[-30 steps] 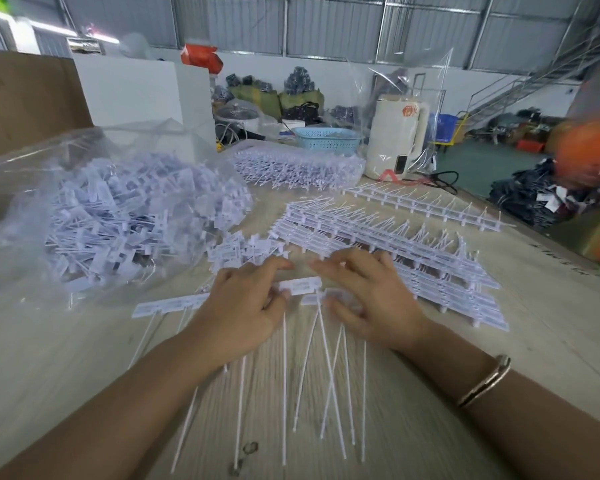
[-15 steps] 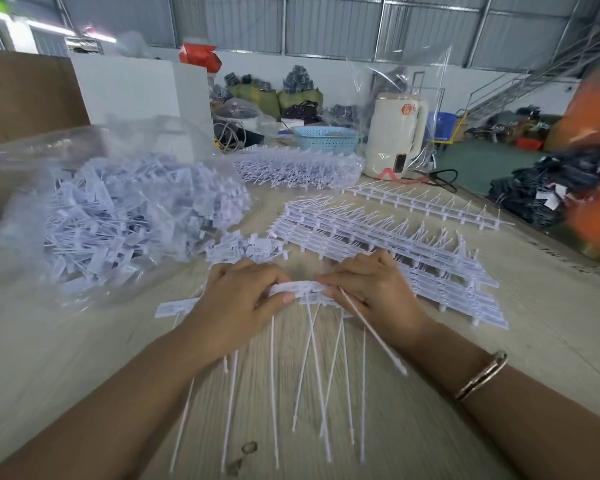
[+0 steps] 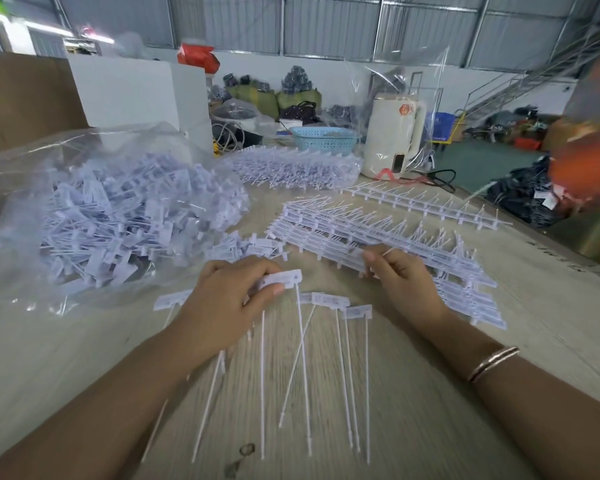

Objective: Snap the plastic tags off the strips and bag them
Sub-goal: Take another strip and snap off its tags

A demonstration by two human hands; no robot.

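Gripping one flat white tag [image 3: 282, 279] in your left hand [image 3: 227, 301], you pinch a thin stem on the stacked strips [image 3: 378, 240] with your right hand [image 3: 400, 277]. Loose tags [image 3: 336, 301], stiff heads on long slender tails, lie between your wrists on the grainy table [image 3: 413, 427]. Beyond, a clear bag [image 3: 94, 216] bulges with tags, yet many strips appear unsnapped.
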